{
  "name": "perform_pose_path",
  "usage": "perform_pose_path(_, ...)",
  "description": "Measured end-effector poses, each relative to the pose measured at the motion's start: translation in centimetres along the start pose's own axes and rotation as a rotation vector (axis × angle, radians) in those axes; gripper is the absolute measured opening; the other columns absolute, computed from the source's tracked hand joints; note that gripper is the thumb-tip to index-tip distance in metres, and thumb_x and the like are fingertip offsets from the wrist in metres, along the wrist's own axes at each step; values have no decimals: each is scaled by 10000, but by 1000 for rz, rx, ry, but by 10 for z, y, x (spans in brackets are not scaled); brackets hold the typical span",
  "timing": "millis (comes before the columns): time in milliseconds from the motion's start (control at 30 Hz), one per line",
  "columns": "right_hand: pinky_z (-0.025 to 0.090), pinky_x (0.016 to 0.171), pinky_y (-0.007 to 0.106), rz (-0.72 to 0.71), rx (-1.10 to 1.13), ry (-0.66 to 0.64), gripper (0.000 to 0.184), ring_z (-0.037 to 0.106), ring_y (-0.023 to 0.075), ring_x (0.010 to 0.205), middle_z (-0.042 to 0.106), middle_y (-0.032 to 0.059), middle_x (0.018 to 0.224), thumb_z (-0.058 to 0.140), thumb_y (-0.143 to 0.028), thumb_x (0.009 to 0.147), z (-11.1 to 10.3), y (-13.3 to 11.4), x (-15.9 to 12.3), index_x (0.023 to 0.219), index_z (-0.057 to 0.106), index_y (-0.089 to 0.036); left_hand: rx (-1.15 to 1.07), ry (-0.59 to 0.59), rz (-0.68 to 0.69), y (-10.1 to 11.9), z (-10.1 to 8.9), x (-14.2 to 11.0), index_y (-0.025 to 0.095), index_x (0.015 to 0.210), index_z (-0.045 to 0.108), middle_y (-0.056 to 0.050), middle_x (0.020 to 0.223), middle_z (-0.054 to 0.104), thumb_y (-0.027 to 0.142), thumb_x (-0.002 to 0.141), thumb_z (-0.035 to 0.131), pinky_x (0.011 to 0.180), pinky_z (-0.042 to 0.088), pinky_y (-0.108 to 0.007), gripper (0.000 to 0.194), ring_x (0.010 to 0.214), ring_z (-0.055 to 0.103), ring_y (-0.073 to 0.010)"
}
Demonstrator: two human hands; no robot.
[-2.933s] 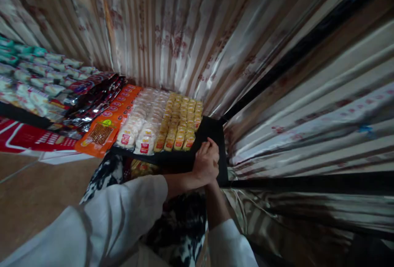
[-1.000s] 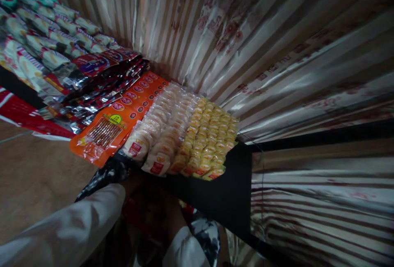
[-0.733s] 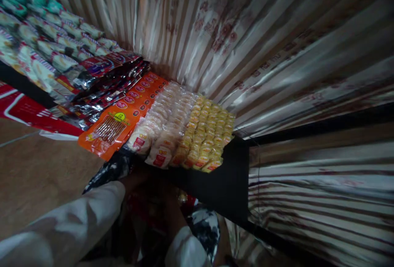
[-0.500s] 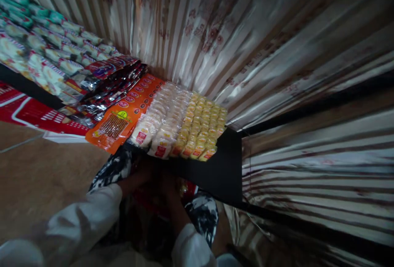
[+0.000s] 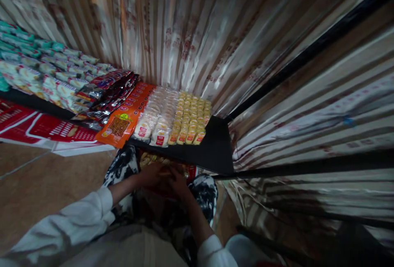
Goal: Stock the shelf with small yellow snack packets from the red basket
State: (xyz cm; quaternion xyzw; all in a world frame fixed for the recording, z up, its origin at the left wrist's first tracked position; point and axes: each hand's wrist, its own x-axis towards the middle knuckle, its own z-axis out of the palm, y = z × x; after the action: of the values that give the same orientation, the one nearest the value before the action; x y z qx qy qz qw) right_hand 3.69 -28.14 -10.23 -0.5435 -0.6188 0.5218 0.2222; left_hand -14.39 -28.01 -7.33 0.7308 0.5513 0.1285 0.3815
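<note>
Between my knees, half under the shelf's front edge, sits a red container or bag (image 5: 192, 172) with small gold-wrapped packets (image 5: 147, 159) in it. My left hand (image 5: 154, 174) reaches over it from the left, and my right hand (image 5: 177, 182) meets it from the right. Both hands are close together with curled fingers, low over the packets. It is dim there, so what lies between the fingers cannot be made out. Just above, on the black shelf (image 5: 217, 146), stand rows of yellow-wrapped snacks (image 5: 192, 115) and rows of white-wrapped round snacks (image 5: 160, 117).
An orange snack bag (image 5: 118, 123), dark shiny packets (image 5: 107, 92), white packets (image 5: 58, 74) and green packets (image 5: 18, 41) line the shelf leftward. A red printed sheet (image 5: 58, 129) hangs at its front. Pleated curtain (image 5: 184, 33) and black bars (image 5: 277, 72) close off the back and right.
My view has shifted, so the shelf goods sit slightly differently. My hands have come up and closer together over the container, and its gold packets show more clearly.
</note>
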Motion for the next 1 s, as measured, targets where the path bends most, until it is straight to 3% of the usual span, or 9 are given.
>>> perform_pose_path(133,393,1016,419,-30,175,71,355,557,226,1123,635,45,1180,559,-364,785,-23,-22,-18,1105,642,-235,85,-37,135,25,-20,-3,187,1151,563,-82,1119,635,295,791,536,914,442,-314,376,1047,584,-212)
perform_pose_path(233,423,976,392,-17,305,101,361,579,224,1067,657,48,1115,593,-442,762,-36,-39,-28,1047,651,-228,121,-23,178,45,-31,-4,196,1176,553,-76,1142,616,261,765,566,938,434,-320,416,1080,562,-218)
perform_pose_path(333,482,872,359,26,524,103,400,612,214,980,668,47,1054,647,-439,720,-44,-47,-35,1056,617,-225,66,75,156,60,-35,-4,210,1194,548,-70,1166,588,244,748,584,962,427,-325,448,1105,545,-212)
perform_pose_path(433,498,801,317,15,658,194,394,619,196,933,663,43,1018,684,-401,693,-50,-48,-38,1035,604,-221,-65,165,144,70,-34,0,196,1203,545,-77,1183,565,228,723,607,989,415,-325,485,1126,530,-201)
perform_pose_path(633,499,750,275,-16,782,384,328,621,173,881,649,32,999,696,-341,657,-56,-43,-40,939,583,-217,-342,217,52,85,-24,19,162,1212,538,-88,1119,604,310,760,579,881,483,-323,478,958,597,-175)
perform_pose_path(800,507,820,325,-55,660,429,314,633,190,898,663,60,982,648,-341,666,-63,-37,-35,934,557,-204,-250,251,37,108,-25,36,164,1181,562,-75,1146,613,216,786,505,923,467,-321,402,999,585,-175)
perform_pose_path(1000,506,874,362,-160,195,513,426,596,206,1023,630,94,1145,570,-329,756,-89,-36,-35,1163,564,-204,-19,131,164,140,-39,51,211,1243,517,-44,1218,578,162,778,478,988,425,-300,469,1100,548,-167)
